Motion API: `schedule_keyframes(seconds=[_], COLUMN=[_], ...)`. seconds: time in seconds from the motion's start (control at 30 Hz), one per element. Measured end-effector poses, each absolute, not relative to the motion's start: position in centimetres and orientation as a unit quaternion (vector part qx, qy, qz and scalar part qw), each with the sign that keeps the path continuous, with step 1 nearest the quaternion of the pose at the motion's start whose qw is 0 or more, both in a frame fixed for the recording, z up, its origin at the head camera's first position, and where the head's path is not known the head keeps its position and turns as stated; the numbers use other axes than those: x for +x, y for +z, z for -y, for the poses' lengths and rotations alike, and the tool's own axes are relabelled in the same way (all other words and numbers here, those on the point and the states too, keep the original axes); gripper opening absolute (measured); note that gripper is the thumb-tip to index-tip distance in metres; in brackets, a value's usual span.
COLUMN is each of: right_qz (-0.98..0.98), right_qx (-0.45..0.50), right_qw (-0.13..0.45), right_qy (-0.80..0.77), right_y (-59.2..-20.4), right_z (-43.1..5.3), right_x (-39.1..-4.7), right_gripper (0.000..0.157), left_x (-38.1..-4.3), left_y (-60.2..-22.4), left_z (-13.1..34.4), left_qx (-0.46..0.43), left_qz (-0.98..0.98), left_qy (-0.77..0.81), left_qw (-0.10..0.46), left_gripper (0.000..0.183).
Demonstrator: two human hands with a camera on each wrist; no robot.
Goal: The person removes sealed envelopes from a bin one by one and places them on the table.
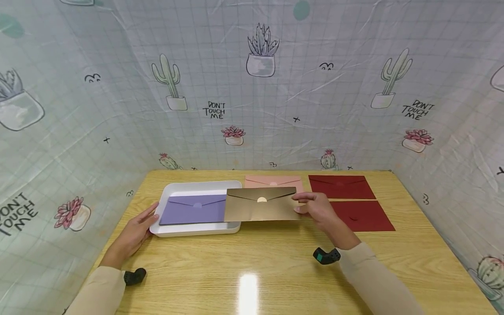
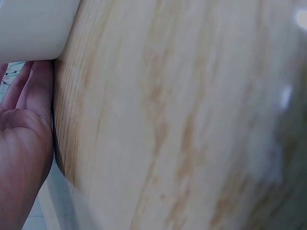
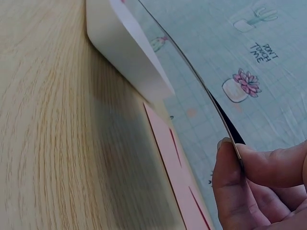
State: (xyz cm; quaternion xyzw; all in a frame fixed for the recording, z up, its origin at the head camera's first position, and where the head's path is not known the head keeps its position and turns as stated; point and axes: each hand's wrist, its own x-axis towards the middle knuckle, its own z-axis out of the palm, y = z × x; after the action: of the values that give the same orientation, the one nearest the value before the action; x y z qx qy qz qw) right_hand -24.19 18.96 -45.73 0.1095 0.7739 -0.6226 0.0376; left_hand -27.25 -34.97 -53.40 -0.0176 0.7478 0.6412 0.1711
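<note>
My right hand [image 1: 316, 209] pinches the right edge of a gold envelope [image 1: 252, 212] between thumb and fingers. In the right wrist view this envelope [image 3: 211, 98] appears edge-on, raised above the table. Its left end overlaps a purple envelope [image 1: 193, 212] lying in a white tray [image 1: 197, 230]. At the tray's left end, my left hand [image 1: 135, 232] rests its fingers against the side wall. The left wrist view has the left hand [image 2: 24, 139] with fairly straight fingers, their tips hidden behind the tray corner [image 2: 36, 31].
A pink envelope [image 1: 271, 180] lies behind the gold one, partly covered. Two dark red envelopes [image 1: 340, 188] lie at the right, one in front of the other. The wooden table [image 1: 204, 271] meets a patterned cloth [image 1: 291, 144] at its back and sides.
</note>
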Motion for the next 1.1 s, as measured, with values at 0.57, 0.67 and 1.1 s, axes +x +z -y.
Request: schedule_keyframes(seconds=[0.57, 0.67, 1.1], right_qz=[-0.777, -0.777, -0.784], right_qx=[0.117, 0.114, 0.118], right_qw=[0.036, 0.039, 0.045], right_qy=[-0.617, -0.619, -0.607], right_y=[-46.1, -45.9, -45.9], right_z=[-21.1, -21.4, -22.6], right_x=[-23.7, -23.6, -23.2], right_gripper=[0.034, 0.033, 0.031], left_x=[-27.4, -27.4, -27.5], left_y=[-53.6, -53.6, -53.5], left_z=[35.1, 35.1, 35.2], left_qx=[-0.009, -0.010, -0.013], left_qz=[-0.739, -0.738, -0.739], left_qy=[0.652, 0.653, 0.651], left_qw=[0.171, 0.171, 0.172], left_gripper=[0.068, 0.068, 0.069])
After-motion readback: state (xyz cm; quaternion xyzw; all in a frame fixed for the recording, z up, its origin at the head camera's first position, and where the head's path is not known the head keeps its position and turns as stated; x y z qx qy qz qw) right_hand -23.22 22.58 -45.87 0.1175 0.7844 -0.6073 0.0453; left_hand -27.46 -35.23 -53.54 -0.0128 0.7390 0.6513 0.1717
